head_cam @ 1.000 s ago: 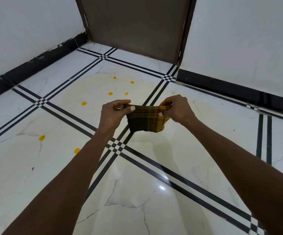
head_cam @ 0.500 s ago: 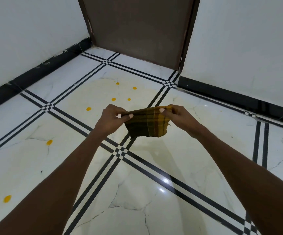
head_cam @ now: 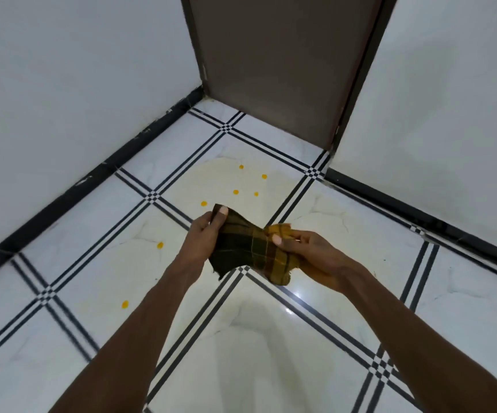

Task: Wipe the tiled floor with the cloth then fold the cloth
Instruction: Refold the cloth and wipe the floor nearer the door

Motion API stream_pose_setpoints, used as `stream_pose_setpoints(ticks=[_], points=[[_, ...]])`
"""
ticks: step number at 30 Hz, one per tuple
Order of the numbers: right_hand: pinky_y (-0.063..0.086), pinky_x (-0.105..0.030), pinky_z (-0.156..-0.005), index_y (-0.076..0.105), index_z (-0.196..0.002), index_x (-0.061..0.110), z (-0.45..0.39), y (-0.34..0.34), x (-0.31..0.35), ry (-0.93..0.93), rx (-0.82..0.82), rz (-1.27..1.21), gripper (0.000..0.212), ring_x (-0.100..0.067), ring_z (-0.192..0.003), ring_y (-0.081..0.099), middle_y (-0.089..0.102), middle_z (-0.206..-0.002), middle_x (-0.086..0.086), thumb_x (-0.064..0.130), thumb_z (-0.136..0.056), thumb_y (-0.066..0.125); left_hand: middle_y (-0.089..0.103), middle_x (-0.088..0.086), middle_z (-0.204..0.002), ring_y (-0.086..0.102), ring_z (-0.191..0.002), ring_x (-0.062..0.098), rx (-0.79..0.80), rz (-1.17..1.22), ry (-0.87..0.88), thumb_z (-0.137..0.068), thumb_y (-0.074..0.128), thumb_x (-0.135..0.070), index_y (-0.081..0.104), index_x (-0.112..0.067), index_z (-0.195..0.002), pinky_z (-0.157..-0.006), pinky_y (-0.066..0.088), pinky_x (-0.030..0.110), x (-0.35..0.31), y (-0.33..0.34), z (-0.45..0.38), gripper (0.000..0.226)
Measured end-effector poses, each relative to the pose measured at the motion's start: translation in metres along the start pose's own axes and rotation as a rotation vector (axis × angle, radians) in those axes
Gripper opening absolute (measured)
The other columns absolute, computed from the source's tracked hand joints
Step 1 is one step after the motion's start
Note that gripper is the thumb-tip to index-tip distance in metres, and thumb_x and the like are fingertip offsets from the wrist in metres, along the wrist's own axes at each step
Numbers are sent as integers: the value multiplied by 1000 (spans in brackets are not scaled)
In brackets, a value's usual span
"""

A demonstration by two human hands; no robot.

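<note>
we see both hands held out over the tiled floor (head_cam: pixel 271 338) near the middle of the frame, with the cloth (head_cam: pixel 250 248) stretched between them in the air, clear of the tiles. the left hand (head_cam: pixel 202 236) pinches the cloth's upper left corner, thumb pressed flat on top of the fabric. the right hand (head_cam: pixel 310 254) grips the other end, fingers curled round a bunched, yellower part while the thumb lies on the checked face. the cloth is dark green and mustard plaid, twisted slightly, its lower edge hanging loose just below centre. on the white tiles above and left of the hands we count several small yellow spots (head_cam: pixel 235 192), with a pale yellowish smear around the upper ones. black double lines cross the floor. a brown door (head_cam: pixel 283 64) stands at the top centre, between grey walls with a black skirting (head_cam: pixel 92 174).
</note>
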State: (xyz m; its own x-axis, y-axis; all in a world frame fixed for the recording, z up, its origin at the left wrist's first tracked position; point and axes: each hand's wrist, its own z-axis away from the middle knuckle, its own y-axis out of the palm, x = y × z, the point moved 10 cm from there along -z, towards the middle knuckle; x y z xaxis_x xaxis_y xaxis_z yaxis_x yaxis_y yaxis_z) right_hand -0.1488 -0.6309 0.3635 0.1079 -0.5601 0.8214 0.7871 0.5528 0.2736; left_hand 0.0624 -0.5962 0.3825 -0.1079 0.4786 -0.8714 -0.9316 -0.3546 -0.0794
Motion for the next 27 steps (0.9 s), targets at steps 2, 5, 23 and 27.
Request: stream_pose_setpoints(ticks=[2,5,23,27], points=[[61,-30,-88,71,-127,6,26,29,15,26,-6,-105,38,-27,-111,74,77,-121,-13,29,-97,69,81,10,-108,77,-103,22,29,77,-50,-100,61,-45,74,-12,-115,-88,60,34,-14,-19,39,39],[59,-43,-99,70,-129,15,52,65,21,27,-84,-159,32,-27,-114,75,78,-122,-9,30,-101,65,80,8,-113,76,-109,20,73,166,-108,-98,66,-34,72,-10,-122,-95,60,36,-17,-44,89,34],[64,-30,-76,69,-128,20,59,352,-96,174,-247,-271,28,-23,-102,79,80,-116,-7,29,-102,63,75,12,-114,73,-104,25,-46,-88,-220,-101,62,-42,64,-17,-121,-86,62,35,93,-338,143,32],[64,-37,-83,71,-123,18,23,356,-134,113,-464,-283,23,-28,-102,79,80,-114,-11,24,-105,60,73,14,-117,71,-99,22,47,-109,-252,-104,59,-29,62,-13,-125,-84,59,30,127,-359,101,26]])
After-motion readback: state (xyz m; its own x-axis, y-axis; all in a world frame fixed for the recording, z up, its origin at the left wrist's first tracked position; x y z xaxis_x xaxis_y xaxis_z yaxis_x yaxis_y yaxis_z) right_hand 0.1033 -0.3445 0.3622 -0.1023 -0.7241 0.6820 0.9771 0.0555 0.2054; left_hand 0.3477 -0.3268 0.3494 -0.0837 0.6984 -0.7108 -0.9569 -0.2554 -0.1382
